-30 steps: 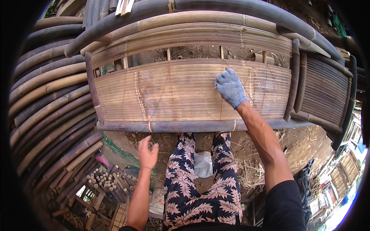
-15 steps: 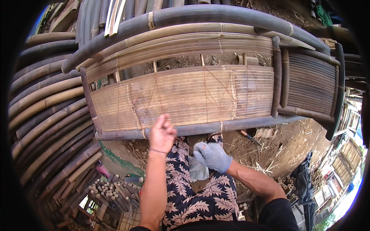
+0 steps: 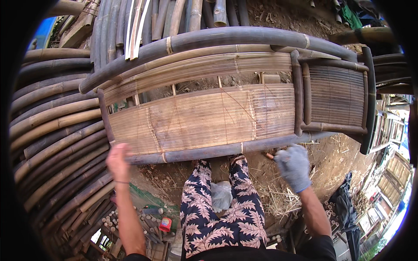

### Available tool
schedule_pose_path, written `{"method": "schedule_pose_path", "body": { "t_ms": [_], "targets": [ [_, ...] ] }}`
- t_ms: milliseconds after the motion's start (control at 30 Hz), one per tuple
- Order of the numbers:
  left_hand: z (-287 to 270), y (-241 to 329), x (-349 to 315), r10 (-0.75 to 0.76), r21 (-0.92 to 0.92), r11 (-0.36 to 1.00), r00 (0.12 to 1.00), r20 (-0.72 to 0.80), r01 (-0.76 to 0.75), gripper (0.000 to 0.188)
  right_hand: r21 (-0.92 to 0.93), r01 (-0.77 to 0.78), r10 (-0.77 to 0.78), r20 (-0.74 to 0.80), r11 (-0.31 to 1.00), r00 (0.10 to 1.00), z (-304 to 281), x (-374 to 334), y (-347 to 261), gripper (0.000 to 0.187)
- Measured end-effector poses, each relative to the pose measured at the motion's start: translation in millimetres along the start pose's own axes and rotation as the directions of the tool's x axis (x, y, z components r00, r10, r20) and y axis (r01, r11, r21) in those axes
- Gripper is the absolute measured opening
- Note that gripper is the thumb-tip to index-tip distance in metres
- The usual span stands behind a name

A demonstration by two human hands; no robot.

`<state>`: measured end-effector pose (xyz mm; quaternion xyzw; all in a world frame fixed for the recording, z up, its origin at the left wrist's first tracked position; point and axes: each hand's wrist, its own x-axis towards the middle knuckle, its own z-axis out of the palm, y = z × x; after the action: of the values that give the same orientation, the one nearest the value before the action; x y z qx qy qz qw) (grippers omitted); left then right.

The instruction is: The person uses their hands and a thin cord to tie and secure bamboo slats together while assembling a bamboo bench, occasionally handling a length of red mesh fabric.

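Before me lies a long bamboo bench with a seat of thin tan slats. Dark reddish cords run across the slats. At the bench's near left corner, my bare left hand is raised, its fingers smeared by motion. My right hand, in a grey knit glove, is closed in front of the near rail, right of my legs. Anything inside its fist is hidden. Just beside the glove shows the copper-coloured handle of a tool, mostly covered by the hand.
Bamboo poles are stacked along the left, with more poles beyond the bench. A clear plastic bag is between my legs. Shavings litter the ground at right. A red packet stands lower left, near cut pole ends.
My hands have moved apart: the left one out to the bench's left corner, the gloved right one out to the right. The view has shifted, and the tool handle is now partly covered.
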<state>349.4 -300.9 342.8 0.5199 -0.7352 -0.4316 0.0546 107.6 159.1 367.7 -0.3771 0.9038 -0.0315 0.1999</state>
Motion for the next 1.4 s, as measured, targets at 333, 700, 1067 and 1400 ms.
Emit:
{"method": "schedule_pose_path", "body": {
  "t_ms": [333,700,1067,1400],
  "targets": [
    [175,-13,-182,-0.338,-0.139,0.819,0.663,0.667,0.557,0.026,0.313,0.237,-0.357,0.416,0.920,0.836,38,14,-134,0.018],
    [108,1,-245,-0.513,-0.089,0.711,0.601,0.613,0.698,0.032,0.811,-0.556,0.463,0.428,0.183,0.776,116,-128,-164,0.041],
    [71,-11,-288,-0.532,0.177,0.826,0.639,0.555,0.535,0.032,0.166,-0.443,-0.152,0.788,-0.881,0.597,141,50,-156,0.055],
    [79,-23,-210,-0.222,-0.075,0.955,0.858,0.463,0.287,0.059,0.627,-0.021,0.113,-0.107,0.778,0.988,99,10,-170,0.018]
  ]
}}
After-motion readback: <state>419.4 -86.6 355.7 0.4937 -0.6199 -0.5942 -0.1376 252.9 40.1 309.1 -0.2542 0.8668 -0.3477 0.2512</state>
